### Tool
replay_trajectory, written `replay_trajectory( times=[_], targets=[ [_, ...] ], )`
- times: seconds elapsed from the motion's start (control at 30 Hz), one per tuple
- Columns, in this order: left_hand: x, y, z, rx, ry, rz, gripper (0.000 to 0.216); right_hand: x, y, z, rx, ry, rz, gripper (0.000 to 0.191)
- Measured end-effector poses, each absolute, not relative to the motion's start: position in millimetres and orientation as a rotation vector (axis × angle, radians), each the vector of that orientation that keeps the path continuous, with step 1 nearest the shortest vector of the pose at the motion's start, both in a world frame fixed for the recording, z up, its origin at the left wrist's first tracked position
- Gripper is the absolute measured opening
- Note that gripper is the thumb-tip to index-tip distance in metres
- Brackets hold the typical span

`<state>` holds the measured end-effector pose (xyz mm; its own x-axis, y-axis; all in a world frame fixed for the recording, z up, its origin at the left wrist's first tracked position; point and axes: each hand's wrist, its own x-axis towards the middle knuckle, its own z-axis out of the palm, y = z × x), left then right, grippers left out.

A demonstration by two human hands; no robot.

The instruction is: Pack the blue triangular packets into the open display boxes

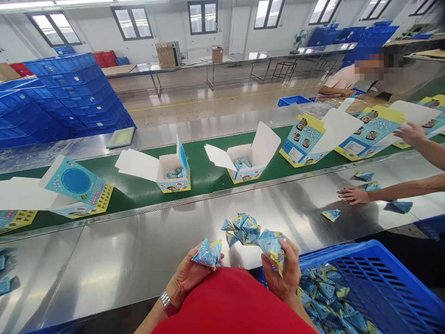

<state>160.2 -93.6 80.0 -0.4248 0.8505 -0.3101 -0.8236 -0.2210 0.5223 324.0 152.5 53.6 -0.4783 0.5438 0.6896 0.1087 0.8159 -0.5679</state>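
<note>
My left hand [189, 276] is closed around a small blue triangular packet [208, 253], held close to my body over the steel table [132, 260]. My right hand [283, 273] grips another blue and yellow packet [271, 245] beside it. Just beyond both hands a small pile of the same packets [243, 228] lies on the table. A blue crate [382, 278] at my right holds many more packets. On the green conveyor belt [205, 171] two open white boxes [172, 174] [245, 162] each hold a few packets.
More printed boxes [78, 188] [306, 139] lie along the belt. A co-worker's hand [352, 195] rests on the table at right near loose packets [332, 214], their other hand [410, 133] on a box. Another person sits beyond the belt. Blue crates [66, 102] are stacked at far left.
</note>
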Motion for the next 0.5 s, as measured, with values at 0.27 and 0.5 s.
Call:
replay_trajectory(
  times=[0.27, 0.5],
  targets=[
    [162.7, -86.0, 69.2, 0.113, 0.755, 1.827, 0.05, 295.9, 163.8, 62.9, -0.413, -2.029, 0.51, 0.054],
    [162.0, -97.1, 41.6, 0.046, 0.847, 1.909, 0.04, 302.0, 151.8, -39.5, -0.688, -2.602, 0.875, 0.049]
  ],
)
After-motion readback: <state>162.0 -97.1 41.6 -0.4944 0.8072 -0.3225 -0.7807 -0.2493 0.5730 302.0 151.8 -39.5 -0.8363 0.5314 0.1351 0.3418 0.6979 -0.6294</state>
